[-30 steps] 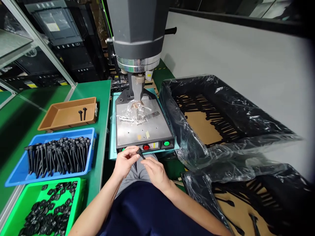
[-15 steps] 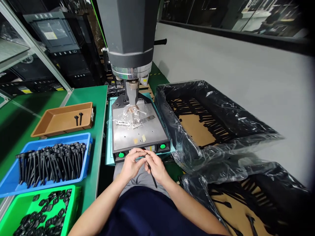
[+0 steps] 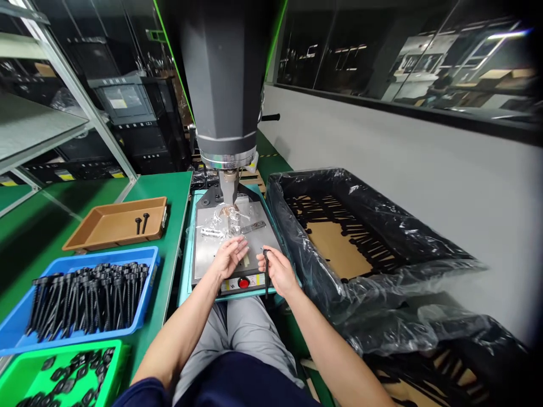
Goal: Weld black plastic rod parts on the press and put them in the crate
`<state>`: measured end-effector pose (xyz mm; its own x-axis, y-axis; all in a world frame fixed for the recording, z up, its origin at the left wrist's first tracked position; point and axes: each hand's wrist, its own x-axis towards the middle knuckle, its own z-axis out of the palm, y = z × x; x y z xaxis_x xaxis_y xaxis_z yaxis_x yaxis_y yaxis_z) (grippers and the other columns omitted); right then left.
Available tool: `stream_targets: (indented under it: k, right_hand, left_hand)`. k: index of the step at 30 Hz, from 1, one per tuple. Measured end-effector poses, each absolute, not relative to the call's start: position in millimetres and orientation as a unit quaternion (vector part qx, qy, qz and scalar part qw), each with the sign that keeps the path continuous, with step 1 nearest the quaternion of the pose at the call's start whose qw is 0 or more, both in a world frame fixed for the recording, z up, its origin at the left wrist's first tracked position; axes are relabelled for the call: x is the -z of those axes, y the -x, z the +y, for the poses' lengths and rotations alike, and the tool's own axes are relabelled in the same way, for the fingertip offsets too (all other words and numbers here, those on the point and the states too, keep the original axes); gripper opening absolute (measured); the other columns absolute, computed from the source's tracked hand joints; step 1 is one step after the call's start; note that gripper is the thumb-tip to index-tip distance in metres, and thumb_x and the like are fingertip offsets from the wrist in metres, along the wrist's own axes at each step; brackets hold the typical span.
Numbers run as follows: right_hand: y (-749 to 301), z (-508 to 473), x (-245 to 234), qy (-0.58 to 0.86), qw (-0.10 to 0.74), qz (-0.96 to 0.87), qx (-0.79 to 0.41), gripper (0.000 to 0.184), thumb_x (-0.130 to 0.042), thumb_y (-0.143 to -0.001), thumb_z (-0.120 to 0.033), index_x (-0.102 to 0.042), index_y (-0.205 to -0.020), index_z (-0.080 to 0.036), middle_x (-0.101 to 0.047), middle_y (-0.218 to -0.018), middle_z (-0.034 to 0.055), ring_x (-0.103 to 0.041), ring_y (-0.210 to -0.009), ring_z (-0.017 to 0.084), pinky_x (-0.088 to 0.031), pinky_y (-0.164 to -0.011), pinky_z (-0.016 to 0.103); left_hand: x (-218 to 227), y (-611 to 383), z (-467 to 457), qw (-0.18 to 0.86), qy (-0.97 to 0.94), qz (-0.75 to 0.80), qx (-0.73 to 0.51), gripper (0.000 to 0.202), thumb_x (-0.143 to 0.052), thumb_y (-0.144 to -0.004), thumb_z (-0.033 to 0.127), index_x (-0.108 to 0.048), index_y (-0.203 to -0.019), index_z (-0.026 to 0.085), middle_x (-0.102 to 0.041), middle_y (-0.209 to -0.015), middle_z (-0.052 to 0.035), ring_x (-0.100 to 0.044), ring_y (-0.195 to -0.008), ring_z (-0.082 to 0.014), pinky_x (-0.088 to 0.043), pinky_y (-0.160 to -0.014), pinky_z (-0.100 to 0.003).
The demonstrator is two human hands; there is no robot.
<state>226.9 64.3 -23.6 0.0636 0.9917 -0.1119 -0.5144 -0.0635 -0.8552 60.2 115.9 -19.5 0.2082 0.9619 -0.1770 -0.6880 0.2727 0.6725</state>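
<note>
Pinched in the fingers of my right hand (image 3: 279, 272) is a slim black plastic stem (image 3: 267, 274) with a wider head, hanging nearly upright in front of the press plate. My left hand (image 3: 230, 258) is apart from it, palm turned inward, fingers loosely stretched with nothing seen in them. Both hands are over the front of the metal plate (image 3: 206, 251), short of the clear-film-wrapped fixture (image 3: 232, 221). Above that fixture stands the machine's metal horn (image 3: 229, 186). A red button (image 3: 243, 282) shows on the front panel between my forearms.
To the left, a blue bin (image 3: 146, 316) holds many ribbed black stems, a green bin (image 3: 114, 376) small black caps, and a brown tray (image 3: 104, 229) two black pieces. Plastic-lined crates (image 3: 399, 232) with layered black parts on cardboard stand right. The machine head (image 3: 224, 102) hangs overhead.
My hands have separated and moved forward over the plate. The left has let go and opened, while the right keeps the black stem, now more upright. The view has tilted up.
</note>
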Motion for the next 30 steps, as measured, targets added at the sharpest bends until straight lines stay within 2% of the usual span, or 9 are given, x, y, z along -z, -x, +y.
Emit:
stream_targets:
  k: [5, 9, 12, 15, 20, 25, 30]
  right_hand:
    - [-221, 102, 18, 0.371, 0.625, -0.291, -0.622, 0.039, -0.079, -0.065, -0.037, -0.062, -0.095, -0.017, -0.068, -0.077, 0.0033, -0.062, -0.069, 0.015, -0.051, -0.066, 0.029]
    - [-199, 118, 21, 0.372, 0.582, -0.316, -0.65, 0.04, -0.078, -0.065, -0.038, -0.061, -0.094, -0.017, -0.069, -0.079, 0.0031, -0.061, -0.068, 0.014, -0.049, -0.068, 0.029]
    - [-177, 128, 24, 0.368, 0.537, -0.395, -0.648, 0.037, -0.074, -0.07, -0.04, -0.062, -0.097, -0.017, -0.069, -0.082, 0.0032, -0.06, -0.072, 0.014, -0.045, -0.065, 0.025]
    - [-158, 145, 23, 0.357, 0.54, -0.469, -0.601, 0.034, -0.072, -0.072, -0.041, -0.063, -0.094, -0.017, -0.068, -0.078, 0.0025, -0.059, -0.073, 0.015, -0.044, -0.064, 0.026]
    - [-146, 185, 19, 0.404, 0.582, -0.526, -0.47, 0.031, -0.073, -0.066, -0.035, -0.062, -0.091, -0.019, -0.068, -0.084, 0.0023, -0.062, -0.079, 0.018, -0.048, -0.076, 0.031]
    - [-151, 204, 10, 0.444, 0.561, -0.591, -0.373, 0.034, -0.066, -0.073, -0.03, -0.068, -0.106, -0.02, -0.07, -0.096, 0.0051, -0.064, -0.086, 0.021, -0.048, -0.084, 0.035]
    - [-159, 212, -5, 0.466, 0.571, -0.616, -0.278, 0.025, -0.065, -0.074, -0.027, -0.073, -0.097, -0.02, -0.067, -0.105, 0.0067, -0.062, -0.091, 0.021, -0.048, -0.088, 0.033]
  left_hand:
    - [16, -61, 125, 0.681, -0.118, 0.322, -0.647, 0.02, -0.08, -0.066, 0.013, -0.065, -0.078, 0.015, -0.072, -0.088, -0.005, -0.069, -0.084, -0.0155, -0.056, -0.072, -0.023]
    - [8, -51, 125, 0.65, -0.142, 0.318, -0.676, 0.026, -0.081, -0.063, 0.008, -0.063, -0.08, 0.015, -0.069, -0.074, 0.0002, -0.067, -0.07, -0.0089, -0.054, -0.066, -0.016]
    - [-3, -40, 128, 0.627, -0.184, 0.321, -0.686, 0.032, -0.085, -0.056, 0.009, -0.063, -0.08, 0.014, -0.069, -0.075, -0.0008, -0.066, -0.067, -0.009, -0.053, -0.064, -0.017]
    - [-13, -31, 136, 0.605, -0.222, 0.336, -0.687, 0.037, -0.087, -0.053, 0.012, -0.063, -0.08, 0.013, -0.068, -0.076, -0.0013, -0.065, -0.066, -0.0089, -0.052, -0.062, -0.017]
    - [-23, -21, 151, 0.581, -0.263, 0.351, -0.685, 0.038, -0.088, -0.052, 0.017, -0.064, -0.081, 0.013, -0.066, -0.075, -0.0005, -0.064, -0.066, -0.0087, -0.05, -0.059, -0.017]
    - [-26, -14, 158, 0.581, -0.267, 0.364, -0.678, 0.037, -0.088, -0.05, 0.016, -0.064, -0.079, 0.012, -0.066, -0.074, -0.0027, -0.064, -0.064, -0.0101, -0.049, -0.057, -0.019]
    - [-29, -9, 162, 0.582, -0.264, 0.373, -0.673, 0.038, -0.087, -0.051, 0.014, -0.064, -0.08, 0.012, -0.066, -0.074, -0.0034, -0.064, -0.065, -0.0108, -0.049, -0.057, -0.019]
